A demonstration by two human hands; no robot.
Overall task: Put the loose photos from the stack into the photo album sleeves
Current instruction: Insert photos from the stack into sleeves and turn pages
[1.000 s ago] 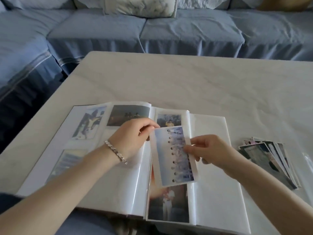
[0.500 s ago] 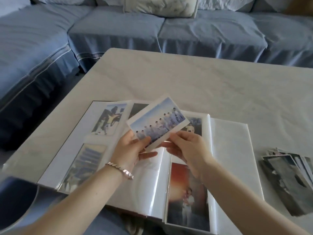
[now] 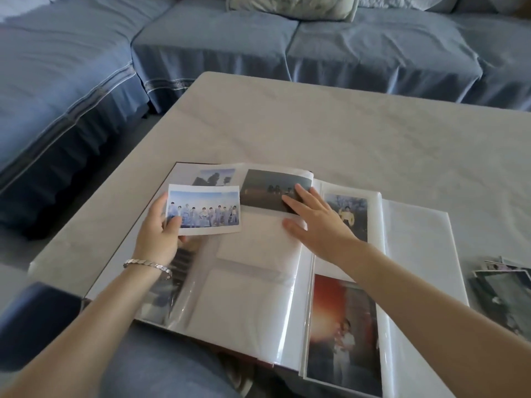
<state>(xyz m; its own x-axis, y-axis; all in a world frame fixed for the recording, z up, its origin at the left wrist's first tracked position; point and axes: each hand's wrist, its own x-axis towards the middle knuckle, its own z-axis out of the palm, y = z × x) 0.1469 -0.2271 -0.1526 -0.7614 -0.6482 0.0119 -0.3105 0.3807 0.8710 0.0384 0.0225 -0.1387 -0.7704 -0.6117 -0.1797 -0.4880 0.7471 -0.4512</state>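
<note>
The left hand [image 3: 158, 228] holds one loose photo [image 3: 207, 209] by its left edge. The thumb lies on the front and the other fingers are tucked behind it, so these fingers are grasping the photo. The photo shows a row of people under a blue sky. It is held over the left page of the open photo album [image 3: 413, 239].

The right hand [image 3: 316, 225] lies flat on the middle page, just to the right of the held photo. Its fingers [image 3: 300, 193] are straight and spread out, and they hold nothing. The fingertips touch a dark photo [image 3: 267, 191] that sits in a sleeve. Below the thumb are empty sleeves [image 3: 244, 297]. To the right of these fingers, a red photo [image 3: 344, 320] sits in a sleeve near the wrist.

The stack of loose photos [image 3: 505, 294] lies on the table [image 3: 344, 124], well apart from the right fingers, far out to their right at the edge of the picture.

A silver bracelet [image 3: 146, 265] is on the left wrist. A blue sofa [image 3: 201, 44] stands past the table, beyond all the fingers.
</note>
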